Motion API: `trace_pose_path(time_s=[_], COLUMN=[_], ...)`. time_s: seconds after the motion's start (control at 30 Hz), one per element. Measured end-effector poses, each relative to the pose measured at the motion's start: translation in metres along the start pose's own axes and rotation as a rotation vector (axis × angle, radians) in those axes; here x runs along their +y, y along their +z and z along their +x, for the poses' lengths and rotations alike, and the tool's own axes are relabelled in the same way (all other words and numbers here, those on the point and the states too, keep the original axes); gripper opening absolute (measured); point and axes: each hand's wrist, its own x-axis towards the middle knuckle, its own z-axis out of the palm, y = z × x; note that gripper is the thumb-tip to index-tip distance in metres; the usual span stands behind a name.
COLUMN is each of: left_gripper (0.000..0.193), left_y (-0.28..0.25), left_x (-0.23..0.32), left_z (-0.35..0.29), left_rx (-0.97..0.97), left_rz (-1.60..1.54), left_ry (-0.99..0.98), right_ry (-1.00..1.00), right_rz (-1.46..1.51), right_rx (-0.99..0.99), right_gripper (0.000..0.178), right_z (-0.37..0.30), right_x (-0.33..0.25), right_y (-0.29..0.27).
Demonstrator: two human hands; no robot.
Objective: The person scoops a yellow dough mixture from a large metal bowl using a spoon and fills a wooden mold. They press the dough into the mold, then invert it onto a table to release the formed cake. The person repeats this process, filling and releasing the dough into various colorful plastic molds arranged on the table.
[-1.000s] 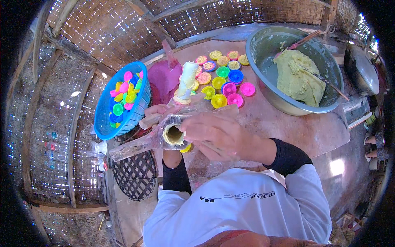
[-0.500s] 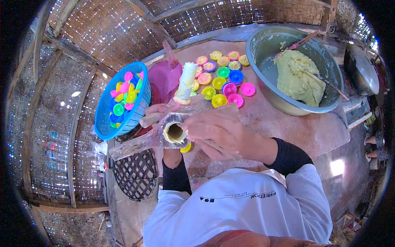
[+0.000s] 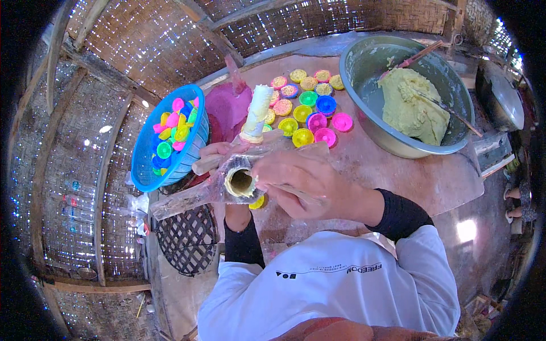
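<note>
A wooden press (image 3: pixel 185 205) with side handles is held up in front of my chest, its round tube opening facing me and ringed with pale dough. My left hand (image 3: pixel 214 151) is closed round it from behind, mostly hidden by the wood. Beyond the opening rises the dough-coated plunger (image 3: pixel 258 111), with a wooden crossbar at its base. My right hand (image 3: pixel 298 179) is at the right of the opening, fingertips touching the doughy rim. A thin flat wooden stick (image 3: pixel 307 196) shows under its closed fingers; its other end is hidden.
Colourful small cups (image 3: pixel 317 122), several filled with yellow strands, stand on the table (image 3: pixel 398 182). A blue basket (image 3: pixel 196 149) of coloured cups is at left, above a black lattice basket (image 3: pixel 187 238). A large basin (image 3: pixel 355 99) at far right holds dough (image 3: pixel 415 108) and sticks.
My right hand has shifted slightly at the rim, and the stick under its fingers has moved up and left. The press and my left hand stay nearly in place.
</note>
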Motion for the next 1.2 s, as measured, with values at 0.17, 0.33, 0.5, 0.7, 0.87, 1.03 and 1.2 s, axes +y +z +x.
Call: trace_pose_path(time_s=[0.17, 0.33, 0.5, 0.7, 0.87, 1.03, 1.2], left_gripper=[0.026, 0.024, 0.023, 0.017, 0.019, 0.026, 0.037], left_y=[-0.003, -0.013, -0.015, -0.03, -0.024, -0.021, -0.034], left_x=[-0.001, -0.02, -0.015, -0.031, -0.017, -0.015, -0.027], left_z=[0.0, -0.004, -0.004, -0.011, -0.007, -0.008, 0.0], left_rx=[-0.006, -0.013, -0.071, -0.035, -0.192, -0.243, -0.157], left_rz=[-0.05, 0.288, 0.301, 0.326, 0.196, 0.497, -0.041], left_ry=[-0.007, 0.066, 0.092, -0.005, 0.054, 0.141, -0.095], right_ry=[0.017, -0.033, 0.092, 0.057, 0.058, 0.059, 0.003], right_rz=[-0.004, -0.134, 0.047, -0.041, -0.137, -0.08, -0.098], right_rx=[-0.054, -0.021, -0.007, -0.052, -0.14, -0.088, -0.064], right_gripper=[0.032, 0.031, 0.032, 0.032, 0.032, 0.031, 0.032], right_z=[-0.002, -0.009, -0.012, -0.009, 0.005, -0.016, -0.006], right_x=[0.001, 0.002, 0.0, -0.001, -0.011, 0.004, 0.001], right_y=[-0.003, 0.006, 0.003, 0.001, -0.007, 0.005, -0.001])
